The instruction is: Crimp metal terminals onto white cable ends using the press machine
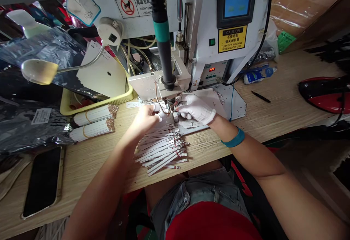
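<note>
Just below the left hand (pixel 150 116), the nearer one, flat white strips (pixel 161 154) lie heaped, long axes mostly slanting up rightward. Its fingers draw together by the soldering tip (pixel 171 103); the gloved right hand (pixel 197 109) curls opposite. I can't tell what either grips. Left of them, past banded bundles (pixel 94 130), a yellow basket (pixel 65 108) holds pale card (pixel 100 74).

Near six o'clock we wear a red top (pixel 209 221) and faded grey-blue denim shorts (pixel 203 193). Toward three o'clock, a white ribbed glove (pixel 203 111) covers our right hand (pixel 194 107); a teal band (pixel 236 138) circles that arm (pixel 265 165) at four. Toward nine, white coverings (pixel 156 107) cap fingers on our left hand (pixel 147 115).
</note>
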Motion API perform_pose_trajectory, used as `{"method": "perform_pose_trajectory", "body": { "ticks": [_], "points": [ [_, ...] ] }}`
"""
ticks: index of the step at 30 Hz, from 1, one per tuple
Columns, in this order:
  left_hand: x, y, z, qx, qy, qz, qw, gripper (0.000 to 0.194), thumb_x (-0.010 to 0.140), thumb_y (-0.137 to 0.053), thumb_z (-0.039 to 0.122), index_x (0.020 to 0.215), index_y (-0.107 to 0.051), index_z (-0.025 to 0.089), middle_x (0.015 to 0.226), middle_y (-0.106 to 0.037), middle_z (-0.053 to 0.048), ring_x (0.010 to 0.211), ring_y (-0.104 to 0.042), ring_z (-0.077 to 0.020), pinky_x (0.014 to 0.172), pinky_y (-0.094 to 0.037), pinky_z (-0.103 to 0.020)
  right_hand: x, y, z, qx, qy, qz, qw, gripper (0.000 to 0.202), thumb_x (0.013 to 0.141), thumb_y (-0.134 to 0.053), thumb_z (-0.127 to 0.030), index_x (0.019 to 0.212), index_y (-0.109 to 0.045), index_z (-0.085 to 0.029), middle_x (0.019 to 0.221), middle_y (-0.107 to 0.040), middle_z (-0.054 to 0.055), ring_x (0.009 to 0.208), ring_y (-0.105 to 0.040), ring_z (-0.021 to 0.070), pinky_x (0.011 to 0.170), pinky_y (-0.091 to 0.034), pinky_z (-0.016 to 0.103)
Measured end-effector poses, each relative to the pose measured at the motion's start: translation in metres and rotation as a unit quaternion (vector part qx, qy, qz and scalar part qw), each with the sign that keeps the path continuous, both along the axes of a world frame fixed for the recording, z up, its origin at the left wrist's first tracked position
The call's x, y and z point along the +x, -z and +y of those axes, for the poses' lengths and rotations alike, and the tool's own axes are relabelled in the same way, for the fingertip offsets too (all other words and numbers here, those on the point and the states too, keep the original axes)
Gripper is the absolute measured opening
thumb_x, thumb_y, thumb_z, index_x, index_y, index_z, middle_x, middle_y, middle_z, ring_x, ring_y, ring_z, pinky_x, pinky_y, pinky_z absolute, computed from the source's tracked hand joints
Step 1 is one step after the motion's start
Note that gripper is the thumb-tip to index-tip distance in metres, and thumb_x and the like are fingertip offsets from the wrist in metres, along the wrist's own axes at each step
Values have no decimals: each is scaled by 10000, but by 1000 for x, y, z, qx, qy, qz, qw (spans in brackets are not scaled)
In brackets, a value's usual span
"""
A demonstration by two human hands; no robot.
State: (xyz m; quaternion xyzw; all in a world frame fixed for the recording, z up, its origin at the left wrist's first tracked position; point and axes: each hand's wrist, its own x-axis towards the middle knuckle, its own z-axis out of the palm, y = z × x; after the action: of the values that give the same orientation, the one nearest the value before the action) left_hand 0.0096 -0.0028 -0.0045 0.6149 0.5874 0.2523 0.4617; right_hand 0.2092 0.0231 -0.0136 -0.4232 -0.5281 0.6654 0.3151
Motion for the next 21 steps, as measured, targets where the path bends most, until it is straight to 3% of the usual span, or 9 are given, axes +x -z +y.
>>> {"method": "perform_pose_trajectory", "body": {
  "ticks": [10, 15, 18, 21],
  "points": [
    [0, 1, 0, -21, -17, -14, 1000, 38, 538, -498, 176, 573, -504, 162, 527, -440, 38, 494, -306, -79, 488, -193, -236, -1, 4, -1, 7, -2, 16, 1000, 156, 736, -649, -142, 862, -564, -179, 634, -525, -34, 442, -422, 53, 327, -304, 155],
    [-4, -1, -1, 1, 1, -15, 1000, 33, 588, -542, 172, 590, -562, 146, 549, -500, 27, 501, -359, -79, 491, -245, -226, 5, -2, 1, 37, -13, -29, 999, 131, 761, -634, -189, 872, -564, -181, 626, -542, -23, 448, -432, 71, 331, -297, 182],
    [-13, -11, -6, -4, 62, 6, 998, 103, 660, -618, 244, 641, -644, 146, 579, -565, 10, 522, -431, -96, 508, -318, -226, 22, -4, 10, 134, 13, -86, 987, 120, 792, -603, -235, 899, -601, -181, 721, -620, 13, 532, -512, 105, 407, -373, 219],
    [-22, -21, -11, -43, 167, 63, 983, 222, 690, -673, 347, 799, -727, 161, 697, -668, -23, 606, -544, -141, 571, -410, -241, 42, -1, 20, 264, 35, -204, 942, 127, 773, -612, -245, 861, -685, -188, 835, -688, 28, 724, -604, 160, 608, -466, 280]
  ]
}}
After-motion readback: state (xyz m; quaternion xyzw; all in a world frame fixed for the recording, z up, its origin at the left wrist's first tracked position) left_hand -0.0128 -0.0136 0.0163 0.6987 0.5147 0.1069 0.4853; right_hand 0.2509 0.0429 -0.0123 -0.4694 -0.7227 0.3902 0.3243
